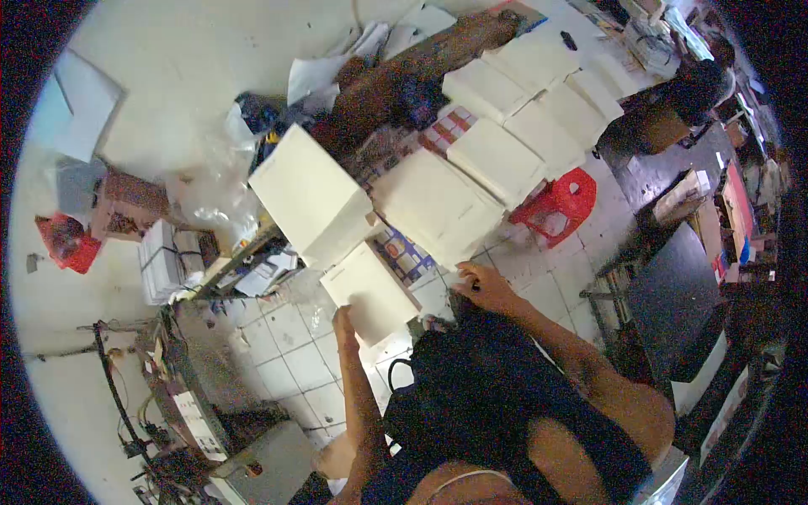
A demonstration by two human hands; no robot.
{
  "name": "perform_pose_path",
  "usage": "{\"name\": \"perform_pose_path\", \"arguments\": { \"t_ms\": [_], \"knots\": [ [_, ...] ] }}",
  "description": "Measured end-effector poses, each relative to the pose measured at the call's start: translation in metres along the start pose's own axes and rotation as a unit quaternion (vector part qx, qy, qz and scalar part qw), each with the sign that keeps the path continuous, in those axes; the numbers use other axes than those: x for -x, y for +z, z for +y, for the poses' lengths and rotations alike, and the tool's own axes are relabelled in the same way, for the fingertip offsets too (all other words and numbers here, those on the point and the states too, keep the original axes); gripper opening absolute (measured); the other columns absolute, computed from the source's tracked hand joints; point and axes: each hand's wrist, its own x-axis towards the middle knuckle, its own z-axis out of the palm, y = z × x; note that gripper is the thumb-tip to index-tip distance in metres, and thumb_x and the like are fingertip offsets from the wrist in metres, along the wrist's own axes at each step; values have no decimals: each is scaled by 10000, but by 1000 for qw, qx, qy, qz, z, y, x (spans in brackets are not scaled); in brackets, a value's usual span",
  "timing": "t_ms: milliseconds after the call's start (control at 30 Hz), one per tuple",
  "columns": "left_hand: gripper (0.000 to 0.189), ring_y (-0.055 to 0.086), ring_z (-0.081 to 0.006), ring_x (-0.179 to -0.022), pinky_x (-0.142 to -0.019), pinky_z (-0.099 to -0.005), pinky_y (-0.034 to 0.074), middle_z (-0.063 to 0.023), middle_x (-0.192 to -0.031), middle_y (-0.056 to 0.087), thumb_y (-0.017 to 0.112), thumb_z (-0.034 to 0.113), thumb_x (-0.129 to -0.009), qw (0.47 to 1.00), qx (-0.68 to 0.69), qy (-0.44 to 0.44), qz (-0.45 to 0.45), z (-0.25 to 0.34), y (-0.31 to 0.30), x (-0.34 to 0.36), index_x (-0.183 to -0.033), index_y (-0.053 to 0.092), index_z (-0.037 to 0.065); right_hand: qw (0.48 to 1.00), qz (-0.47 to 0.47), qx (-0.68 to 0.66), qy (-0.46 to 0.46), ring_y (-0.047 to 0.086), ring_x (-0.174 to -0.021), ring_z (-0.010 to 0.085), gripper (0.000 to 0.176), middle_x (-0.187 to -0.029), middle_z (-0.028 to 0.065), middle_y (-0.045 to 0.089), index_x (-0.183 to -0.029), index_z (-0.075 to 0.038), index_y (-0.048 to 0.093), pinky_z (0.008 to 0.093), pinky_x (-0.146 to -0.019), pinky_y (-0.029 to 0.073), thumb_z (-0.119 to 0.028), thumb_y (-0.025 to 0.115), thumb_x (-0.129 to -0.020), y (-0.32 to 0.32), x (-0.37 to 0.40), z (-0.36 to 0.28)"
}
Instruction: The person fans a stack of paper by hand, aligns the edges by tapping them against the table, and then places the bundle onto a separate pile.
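while the left hand (343, 324) grips a white box (370, 290), the right hand (486, 286) lies clenched.

We look down on a white-tiled floor (286, 353), a red plastic stool (560, 202) standing right of centre beside white cartons (438, 206) ranged in a row toward the upper right.

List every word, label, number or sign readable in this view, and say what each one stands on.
No text here can be read.
White box at the left hand: no print visible on its face.
Coloured printed cartons under the white stacks: lettering blurred.
Red-and-white printed packs: too small to read.
Labels on the grey machine: too blurred to read.
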Motion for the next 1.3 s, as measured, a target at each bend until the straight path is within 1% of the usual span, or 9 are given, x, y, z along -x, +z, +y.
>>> {"name": "perform_pose_path", "arguments": {
  "t_ms": [67,233,433,600,733,833,933,1067,1300],
  "knots": [
    [496,473,-245,-1138,-979,-341,384,-211,-1235,492,534,311,-937,961,-144,109,211,35,19,13,-1285,472,-37,999,40,18,17,655,-908,255,478,-1025,151,660,-1217,-29,541,372,-794,533,-281,705,-845,-30,-3,18],
    [547,493,-228,-1094,-938,-343,414,-174,-1251,493,485,353,-967,959,120,242,85,211,77,83,-1355,393,-22,993,109,22,24,652,-915,277,493,-1046,169,649,-1216,-47,545,368,-784,532,-309,713,-834,-85,-48,33],
    [813,535,-205,-905,-828,-342,451,-155,-1068,562,561,546,-877,975,57,-144,-157,183,224,40,-1316,366,-110,966,79,187,-158,550,-1120,367,666,-1229,238,550,-1238,38,500,445,-947,447,-468,650,-831,-89,-153,100],
    [1113,532,-199,-749,-725,-327,486,-167,-968,565,636,642,-777,982,-142,-57,-114,106,267,-4,-1354,216,-211,932,-194,280,-123,334,-1324,431,826,-1401,298,358,-1361,42,384,463,-1086,326,-530,611,-811,-114,-169,69],
    [1073,520,-168,-682,-651,-302,478,-120,-939,563,672,593,-775,998,-70,-6,5,96,265,-9,-1453,171,-71,921,-221,247,-203,323,-1324,463,845,-1418,360,275,-1389,26,352,485,-1090,316,-524,629,-809,-110,-172,96],
    [806,331,-87,-505,-458,-284,363,12,-645,394,663,569,-801,983,125,-91,-100,186,254,33,-1357,448,26,928,-277,201,-149,329,-1318,474,841,-1422,376,252,-1392,20,346,495,-1083,324,-520,632,-814,-126,-182,86],
    [640,537,-149,-658,-586,-324,479,-30,-816,581,620,525,-860,953,137,-262,-71,210,249,20,-1272,543,41,923,-309,199,-116,328,-1308,496,844,-1418,384,253,-1399,11,339,510,-1081,321,-528,628,-817,-134,-186,72],
    [619,611,-221,-964,-814,-365,514,-99,-1105,636,622,516,-863,935,275,-143,-170,210,266,29,-1237,567,26,927,-268,225,-136,333,-1283,537,843,-1370,430,272,-1400,2,343,541,-1061,332,-520,637,-808,-129,-183,77],
    [586,585,-246,-1055,-914,-382,486,-108,-1189,600,652,421,-873,907,281,-208,-235,232,266,25,-1284,505,30,948,-184,218,-142,440,-1212,484,800,-1284,369,425,-1357,-12,403,525,-989,410,-478,672,-765,-108,-181,90]
  ]
}}
